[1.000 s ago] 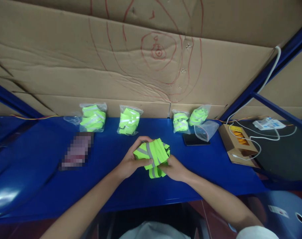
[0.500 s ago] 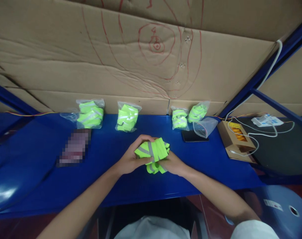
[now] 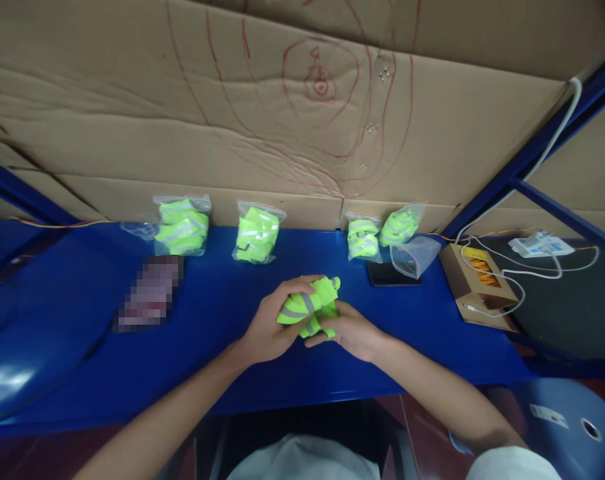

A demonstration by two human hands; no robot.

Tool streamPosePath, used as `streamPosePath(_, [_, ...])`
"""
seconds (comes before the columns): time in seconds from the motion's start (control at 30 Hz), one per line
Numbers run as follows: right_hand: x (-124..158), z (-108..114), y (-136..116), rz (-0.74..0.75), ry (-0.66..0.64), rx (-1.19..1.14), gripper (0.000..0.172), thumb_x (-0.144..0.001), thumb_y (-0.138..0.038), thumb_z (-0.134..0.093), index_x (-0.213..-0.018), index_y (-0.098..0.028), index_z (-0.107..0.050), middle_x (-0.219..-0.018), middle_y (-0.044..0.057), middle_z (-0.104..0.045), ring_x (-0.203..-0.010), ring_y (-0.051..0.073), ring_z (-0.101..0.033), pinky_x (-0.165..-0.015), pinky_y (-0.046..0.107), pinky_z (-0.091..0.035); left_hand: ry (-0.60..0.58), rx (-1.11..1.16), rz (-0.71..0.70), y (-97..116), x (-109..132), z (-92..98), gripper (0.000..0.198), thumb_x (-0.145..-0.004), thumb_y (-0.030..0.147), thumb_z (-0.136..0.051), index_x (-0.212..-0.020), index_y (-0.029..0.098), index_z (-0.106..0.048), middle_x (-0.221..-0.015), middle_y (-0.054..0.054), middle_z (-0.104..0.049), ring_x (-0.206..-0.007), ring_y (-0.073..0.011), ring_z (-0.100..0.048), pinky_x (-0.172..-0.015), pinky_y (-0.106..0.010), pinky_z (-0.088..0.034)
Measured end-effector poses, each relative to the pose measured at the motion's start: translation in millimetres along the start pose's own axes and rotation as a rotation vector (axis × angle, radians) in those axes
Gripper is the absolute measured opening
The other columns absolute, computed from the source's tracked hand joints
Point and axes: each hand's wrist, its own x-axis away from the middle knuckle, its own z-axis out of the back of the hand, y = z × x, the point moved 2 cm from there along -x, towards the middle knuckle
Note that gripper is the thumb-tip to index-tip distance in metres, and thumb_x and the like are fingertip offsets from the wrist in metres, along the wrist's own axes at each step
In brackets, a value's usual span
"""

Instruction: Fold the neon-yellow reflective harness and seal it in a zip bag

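Head view, stock check.

A: Item in hand?

B: One strap bundle [image 3: 310, 303], fluorescent-yellow woven fabric with grey reflective bands. It is held just above the blue table [image 3: 222, 300], near the middle of its front edge. The left hand [image 3: 267, 330] wraps it from the left, fingers curled and clamped around it. The right hand [image 3: 350, 330] cups it from below, fingers pressed closed against the underside.

A: Change over the last second?

B: The bundle was wider and looser, with ends hanging beneath. It is now squeezed into a tight, rounded wad with most ends tucked in. I judge the compacting well advanced, since it looks close in bulk to the bagged ones.

A: Bagged stock?

B: Four clear, glossy, crinkled zip bags, each holding a similar yellow bundle, stand along the back against the cardboard wall [image 3: 232, 133].
- On the left, apart from each other: the far-left bag [image 3: 182, 227] and the centre-left bag [image 3: 255, 233].
- On the right, touching each other: the centre-right bag [image 3: 362, 239] and the far-right bag [image 3: 401, 227].
- An empty bag [image 3: 415, 257] lies just beside the right-hand two, near a flat black phone [image 3: 392, 275].

A: Sundries?

B: A brown carton [image 3: 475, 287] with a white cable [image 3: 512, 280] looped over it sits to the right of the phone. The wall is corrugated and creased, and marked with red pen lines.
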Motion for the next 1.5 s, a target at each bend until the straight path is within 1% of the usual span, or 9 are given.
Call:
streamPosePath(0.23, [8, 0, -20, 0.061, -0.132, -0.152, 0.044, -0.064, -0.014, -0.073, -0.108, -0.021, -0.069, -0.104, 0.003, -0.074, -0.106, 0.023, -0.068, -0.101, 0.04, -0.052, -0.265, -0.417, -0.396, -12, -1, -7.6, 0.058, -0.083, -0.005, -0.052, -0.128, 0.031, -0.063, -0.151, -0.005, -0.057, -0.146, -0.025, -0.047, -0.126, -0.049, -0.024])
streamPosePath(0.47, [11, 5, -18, 0.043, -0.178, -0.168, 0.059, -0.076, -0.057, -0.079, -0.123, -0.023, -0.066, -0.132, 0.01, -0.067, -0.13, 0.028, -0.06, -0.107, 0.044, -0.049, -0.425, -0.439, -0.323, -1, 2, -11.8, 0.058, -0.097, 0.004, -0.048, -0.143, 0.039, -0.056, -0.156, 0.0, -0.051, -0.151, -0.0223, -0.04, -0.131, -0.056, -0.007])
streamPosePath(0.63, [-4, 9, -8, -0.041, -0.04, -0.089, 0.042, -0.089, -0.051, -0.071, -0.117, -0.02, -0.071, -0.124, 0.01, -0.073, -0.122, 0.026, -0.067, -0.101, 0.039, -0.054, -0.544, -0.373, -0.237, 0, 9, -19.5, 0.091, -0.079, -0.009, -0.047, -0.157, 0.037, -0.038, -0.167, -0.003, -0.032, -0.157, -0.0317, -0.025, -0.129, -0.065, -0.006])
streamPosePath(0.77, [-9, 18, -5, 0.038, 0.048, -0.07, 0.032, -0.085, -0.046, -0.078, -0.101, -0.019, -0.076, -0.105, 0.008, -0.079, -0.106, 0.024, -0.074, -0.095, 0.034, -0.057, -0.467, -0.136, -0.251, 5, 11, -16.1, 0.089, -0.083, -0.001, -0.049, -0.162, 0.028, -0.02, -0.167, -0.01, -0.031, -0.155, -0.0316, -0.029, -0.13, -0.061, -0.007])
streamPosePath(1.0, [-4, 10, -10, 0.086, -0.126, 0.018, 0.066, -0.071, -0.024, -0.09, -0.131, -0.029, -0.066, -0.137, 0.005, -0.068, -0.131, 0.026, -0.062, -0.109, 0.038, -0.05, -0.286, 0.0, -0.235, 2, 8, -13.0, 0.062, -0.099, 0.003, -0.038, -0.155, 0.031, -0.031, -0.166, -0.009, -0.034, -0.156, -0.0226, -0.028, -0.131, -0.052, -0.014])
streamPosePath(1.2, [-8, 6, -4, 0.114, 0.074, 0.064, 0.055, -0.07, -0.017, -0.084, -0.122, -0.022, -0.07, -0.107, 0.005, -0.078, -0.101, 0.027, -0.074, -0.086, 0.038, -0.059, -0.384, 0.025, -0.052, -1, 0, 5.3, 0.074, -0.1, 0.025, -0.057, -0.162, 0.042, -0.021, -0.173, -0.001, 0.008, -0.16, -0.0297, 0.002, -0.13, -0.053, -0.015])
streamPosePath(1.33, [-9, 6, -3, 0.148, 0.107, 0.031, 0.053, -0.066, -0.02, -0.086, -0.117, -0.021, -0.072, -0.109, 0.005, -0.078, -0.104, 0.027, -0.073, -0.093, 0.04, -0.057, -0.177, 0.127, 0.166, -16, -8, 16.4, 0.099, -0.083, 0.037, -0.082, -0.161, 0.042, -0.022, -0.174, -0.003, -0.009, -0.161, -0.0305, -0.004, -0.131, -0.052, -0.009])
streamPosePath(1.4, [-7, 5, -6, 0.184, 0.105, 0.003, 0.057, -0.067, -0.022, -0.086, -0.122, -0.023, -0.07, -0.116, 0.004, -0.077, -0.111, 0.027, -0.071, -0.099, 0.04, -0.055, -0.006, 0.252, 0.345, -25, -11, 12.4, 0.105, -0.077, 0.039, -0.087, -0.161, 0.039, -0.024, -0.171, -0.008, -0.022, -0.159, -0.0325, -0.017, -0.129, -0.053, -0.018])
streamPosePath(1.5, [-4, 5, -11, 0.266, 0.095, 0.018, 0.061, -0.069, -0.026, -0.087, -0.127, -0.027, -0.067, -0.126, 0.003, -0.074, -0.116, 0.027, -0.069, -0.104, 0.043, -0.053, -0.022, 0.606, 0.654, -32, -9, -7.2, 0.112, -0.071, 0.045, -0.09, -0.161, 0.035, -0.025, -0.159, -0.014, -0.044, -0.145, -0.0367, -0.045, -0.114, -0.051, -0.044])
